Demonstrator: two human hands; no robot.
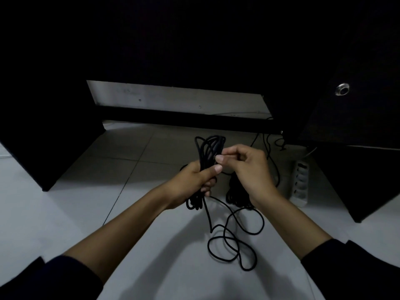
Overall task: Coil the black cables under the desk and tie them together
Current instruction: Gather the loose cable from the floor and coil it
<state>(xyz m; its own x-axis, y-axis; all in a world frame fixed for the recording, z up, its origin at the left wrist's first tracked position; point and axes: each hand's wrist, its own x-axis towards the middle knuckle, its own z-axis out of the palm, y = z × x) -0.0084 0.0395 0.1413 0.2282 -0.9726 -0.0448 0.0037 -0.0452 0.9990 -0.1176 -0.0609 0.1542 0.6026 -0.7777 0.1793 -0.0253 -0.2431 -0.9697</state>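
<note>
hands gathering a black cable on the floor beneath the table.

your left hand [195, 177] is curled around a bundle of cable loops [211, 148], held upright above the tiled floor [65, 213]; your right hand [246, 165] pinches a strand at the top of the bundle between thumb and forefinger. the loose cable tail [233, 239] drops from the bundle and lies in open curls on the floor between your forearms. a second dark coil [234, 194] lies just behind your right wrist. a white power strip [300, 182] lies on the floor near the right table panel [357, 169].
</note>
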